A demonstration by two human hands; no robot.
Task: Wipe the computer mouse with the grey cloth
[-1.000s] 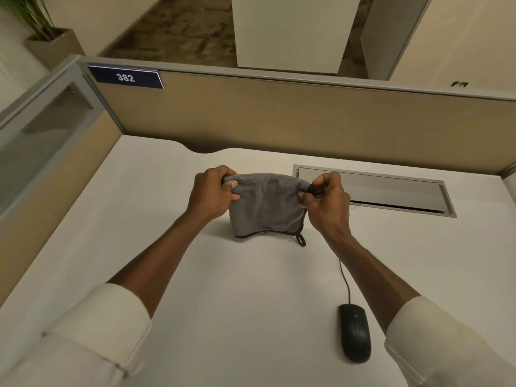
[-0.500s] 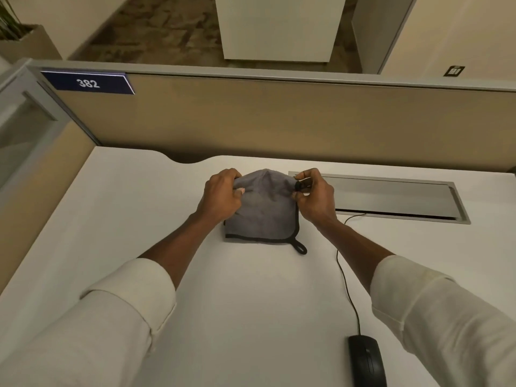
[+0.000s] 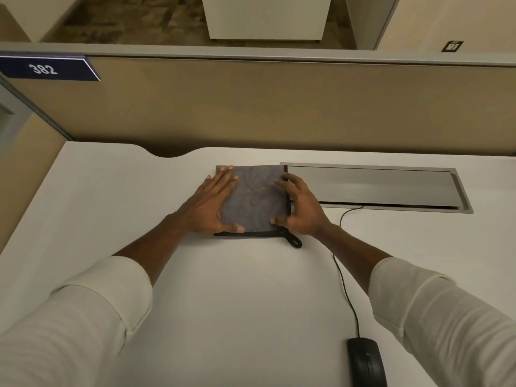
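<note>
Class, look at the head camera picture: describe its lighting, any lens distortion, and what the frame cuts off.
Head view: warm, dim light; wide-angle lens bows the partition and desk; soft shadow under the grey cloth; the mouse is cropped at the bottom edge.

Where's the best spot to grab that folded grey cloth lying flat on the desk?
Probably the near right corner of the grey cloth, coming from the person's side: the dark loop sticks out there past the hem, clear of both flat hands, giving fingers something to pinch.

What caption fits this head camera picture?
Both hands press the folded grey cloth flat; mouse waits nearby.
</note>
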